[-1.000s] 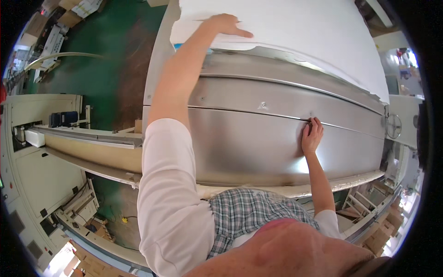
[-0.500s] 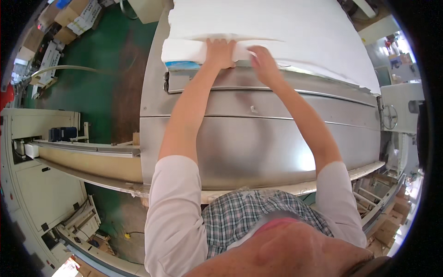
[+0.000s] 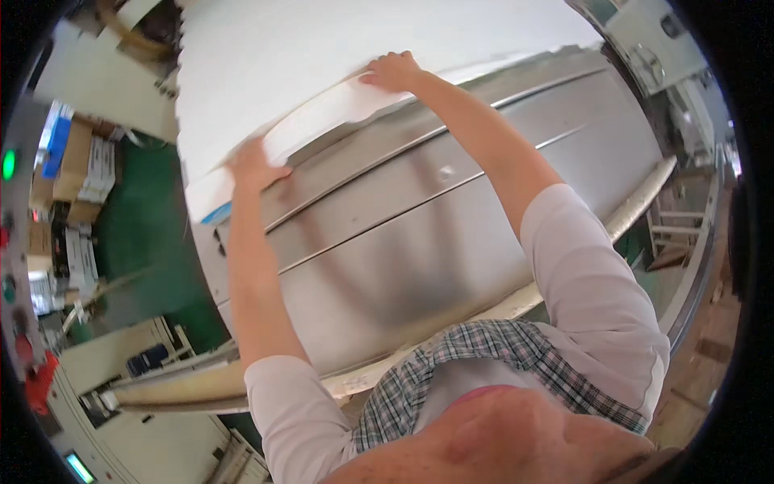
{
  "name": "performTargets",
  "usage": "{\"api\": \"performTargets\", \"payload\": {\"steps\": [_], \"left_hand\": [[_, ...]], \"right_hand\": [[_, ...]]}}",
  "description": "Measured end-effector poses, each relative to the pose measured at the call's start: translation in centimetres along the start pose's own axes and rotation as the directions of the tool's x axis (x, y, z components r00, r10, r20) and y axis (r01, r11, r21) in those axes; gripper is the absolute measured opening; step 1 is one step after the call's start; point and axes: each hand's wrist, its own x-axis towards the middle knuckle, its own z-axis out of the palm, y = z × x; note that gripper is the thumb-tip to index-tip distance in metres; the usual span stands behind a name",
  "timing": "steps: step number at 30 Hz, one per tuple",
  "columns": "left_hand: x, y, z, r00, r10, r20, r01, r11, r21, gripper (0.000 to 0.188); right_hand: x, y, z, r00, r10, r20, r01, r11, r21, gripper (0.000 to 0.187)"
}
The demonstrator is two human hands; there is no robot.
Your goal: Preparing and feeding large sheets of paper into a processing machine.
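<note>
A large white sheet [image 3: 306, 48] with a ragged side edge covers the far part of a metal table [image 3: 387, 274]. Its near edge is folded into a raised strip, and a small blue patch [image 3: 216, 214] shows at the left corner. My left hand [image 3: 254, 168] rests on the left part of this strip, thumb stretched away from the fingers, which are blurred. Farther right along the same strip is my right hand [image 3: 393, 73], its fingers bent over the fold and the thumb against the sheet. Between my hands the fold runs in a slanting line.
A metal bar [image 3: 347, 181] runs along the table near the sheet's edge. Cardboard boxes [image 3: 71, 157] stand on the green floor at the left. A panel with a lit green lamp [image 3: 10, 164] is at the far left, a handwheel [image 3: 647, 64] at the upper right.
The view has turned, so the table now slants. My right hand has come down onto the sheet's folded edge. My left hand has shifted left along it, and the hands are farther apart.
</note>
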Motion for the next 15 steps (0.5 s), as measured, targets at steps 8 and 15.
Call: {"api": "performTargets", "payload": {"steps": [8, 15], "left_hand": [[0.9, 5.9, -1.6, 0.874, -0.401, 0.274, 0.338, 0.907, 0.251, 0.107], [1.1, 7.2, -1.8, 0.719, -0.667, 0.193, 0.569, 0.725, 0.387, 0.085]], "right_hand": [[-3.2, 18.4, -2.7, 0.981, -0.072, 0.182, 0.074, 0.997, -0.003, 0.078], [-3.9, 36.8, -4.6, 0.943, -0.155, 0.296, 0.193, 0.975, -0.106, 0.098]]}}
